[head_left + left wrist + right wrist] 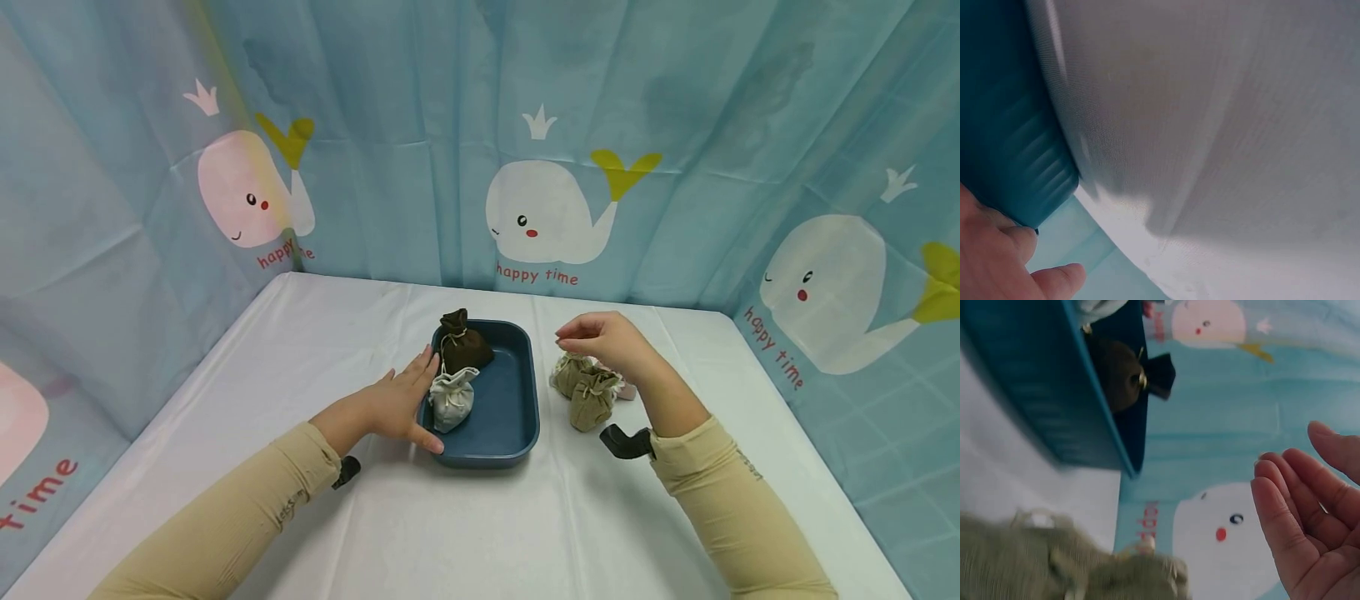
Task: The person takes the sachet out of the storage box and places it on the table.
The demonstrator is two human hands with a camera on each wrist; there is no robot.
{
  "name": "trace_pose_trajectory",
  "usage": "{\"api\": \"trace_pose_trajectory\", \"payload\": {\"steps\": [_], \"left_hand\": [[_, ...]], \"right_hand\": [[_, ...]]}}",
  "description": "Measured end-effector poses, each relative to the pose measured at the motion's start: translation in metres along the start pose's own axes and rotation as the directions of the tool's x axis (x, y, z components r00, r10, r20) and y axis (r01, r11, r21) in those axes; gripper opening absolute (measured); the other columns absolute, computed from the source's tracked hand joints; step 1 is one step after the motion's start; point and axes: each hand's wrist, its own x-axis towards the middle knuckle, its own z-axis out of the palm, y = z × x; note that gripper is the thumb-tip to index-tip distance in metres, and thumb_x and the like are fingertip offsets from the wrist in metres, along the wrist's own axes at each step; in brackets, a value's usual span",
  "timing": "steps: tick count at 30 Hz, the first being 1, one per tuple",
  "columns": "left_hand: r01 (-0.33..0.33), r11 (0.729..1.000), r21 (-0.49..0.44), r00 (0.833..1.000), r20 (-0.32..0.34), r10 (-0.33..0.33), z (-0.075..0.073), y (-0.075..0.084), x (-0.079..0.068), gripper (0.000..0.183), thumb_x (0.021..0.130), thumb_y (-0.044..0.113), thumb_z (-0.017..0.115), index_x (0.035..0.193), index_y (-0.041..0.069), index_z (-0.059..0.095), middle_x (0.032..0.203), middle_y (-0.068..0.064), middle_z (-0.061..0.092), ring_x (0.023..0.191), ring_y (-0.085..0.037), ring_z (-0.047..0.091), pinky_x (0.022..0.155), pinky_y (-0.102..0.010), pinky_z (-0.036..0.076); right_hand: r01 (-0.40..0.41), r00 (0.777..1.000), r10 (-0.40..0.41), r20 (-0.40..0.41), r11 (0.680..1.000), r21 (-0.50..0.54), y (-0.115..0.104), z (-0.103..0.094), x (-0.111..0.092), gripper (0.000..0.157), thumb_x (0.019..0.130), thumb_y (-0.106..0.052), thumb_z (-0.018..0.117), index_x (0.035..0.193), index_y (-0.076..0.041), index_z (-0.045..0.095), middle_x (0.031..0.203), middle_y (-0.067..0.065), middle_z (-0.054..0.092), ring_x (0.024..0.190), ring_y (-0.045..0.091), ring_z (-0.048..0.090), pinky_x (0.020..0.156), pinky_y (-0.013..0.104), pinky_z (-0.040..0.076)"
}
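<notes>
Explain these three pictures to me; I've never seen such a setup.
There is no machine here, only a person's bare left hand and right hand. The wide picture looks down from the head; the other two are taken from the left and right wrists. On the white table stands a blue tray with a brown bag and a grey bag inside. Two greenish bags sit to its right. The left hand touches the tray's left side; the right hand, above the greenish bags, holds nothing.

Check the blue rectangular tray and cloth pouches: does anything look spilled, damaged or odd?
Nothing stands out. The dark brown cloth pouch and light grey cloth pouch sit inside the blue rectangular tray, two olive-green cloth pouches sit beside it on the white tablecloth, and no spill or tear shows.
</notes>
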Motion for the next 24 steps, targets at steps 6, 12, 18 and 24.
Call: {"api": "trace_pose_trajectory", "payload": {"steps": [6,12,18,24], "left_hand": [[0.002,1.0,0.008,1.0,0.004,-0.002,0.001,-0.001,0.0,0.134,0.057,0.075,0.064,0.146,0.006,-0.01,0.151,-0.011,-0.017,0.139,-0.024,-0.006,0.104,-0.06,0.012],[-0.004,1.0,-0.001,1.0,0.001,0.004,-0.001,0.0,-0.001,0.134,0.057,0.075,0.064,0.146,0.005,-0.009,0.151,-0.013,-0.016,0.14,-0.025,-0.005,0.104,-0.061,0.013],[0.005,1.0,-0.002,1.0,0.011,-0.005,-0.001,0.0,-0.001,0.135,0.057,0.076,0.063,0.146,0.006,-0.01,0.151,-0.011,-0.018,0.139,-0.023,-0.007,0.104,-0.06,0.012],[0.004,1.0,-0.002,1.0,0.011,-0.004,0.0,-0.001,0.0,0.134,0.057,0.076,0.064,0.146,0.006,-0.009,0.151,-0.011,-0.017,0.139,-0.023,-0.007,0.104,-0.06,0.011]], "right_hand": [[0.066,0.997,-0.064,0.042,0.996,-0.052,-0.012,0.017,0.013,0.022,0.084,-0.018,0.067,0.102,-0.006,0.069,0.099,0.008,0.067,0.09,0.018,0.063,0.08,0.035,0.05],[0.102,0.99,-0.093,0.109,0.991,-0.081,-0.023,0.035,0.026,0.02,0.083,-0.018,0.069,0.1,-0.008,0.07,0.097,0.004,0.068,0.092,0.016,0.062,0.082,0.034,0.049],[0.107,0.982,-0.091,0.166,0.99,-0.093,-0.028,0.051,0.037,0.019,0.083,-0.017,0.068,0.101,-0.01,0.07,0.099,0.004,0.068,0.093,0.015,0.062,0.084,0.034,0.048],[0.129,0.977,-0.1,0.188,0.981,-0.147,-0.03,0.062,0.044,0.019,0.082,-0.018,0.07,0.1,-0.012,0.071,0.097,0.0,0.068,0.09,0.013,0.062,0.08,0.032,0.05]]}}
